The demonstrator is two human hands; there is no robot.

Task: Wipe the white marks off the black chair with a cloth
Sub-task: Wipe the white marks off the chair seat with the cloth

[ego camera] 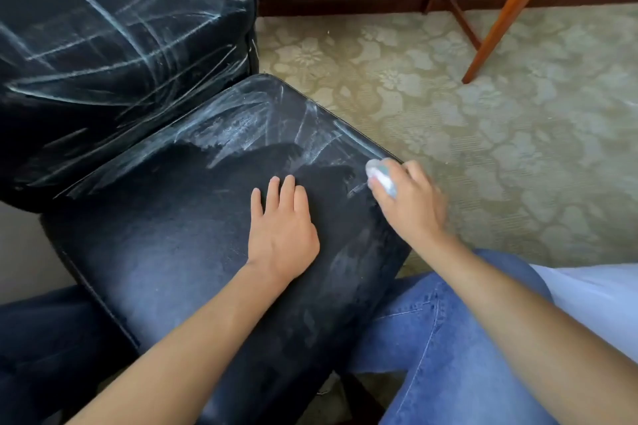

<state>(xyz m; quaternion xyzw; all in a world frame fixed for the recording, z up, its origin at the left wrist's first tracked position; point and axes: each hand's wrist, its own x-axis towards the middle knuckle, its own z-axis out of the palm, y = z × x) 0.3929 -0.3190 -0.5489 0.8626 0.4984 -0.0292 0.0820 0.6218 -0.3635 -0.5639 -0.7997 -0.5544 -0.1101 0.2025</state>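
The black chair's seat (193, 252) fills the middle of the head view, with white marks (248, 128) smeared across its far half. Its backrest (114, 45) at upper left is crossed by many white streaks. My left hand (281, 231) lies flat on the seat's middle, fingers straight. My right hand (411, 203) grips a small bunched whitish cloth (379, 176) and presses it on the seat's right edge, beside a long white streak. The right hand is blurred by motion. The near part of the seat looks dark with only faint haze.
Patterned green carpet (483, 134) spreads to the right of the chair. Orange-brown wooden furniture legs (511, 14) stand at upper right by the wall and baseboard. My knees in blue jeans (442, 338) flank the seat's front, and white fabric (593, 300) lies at right.
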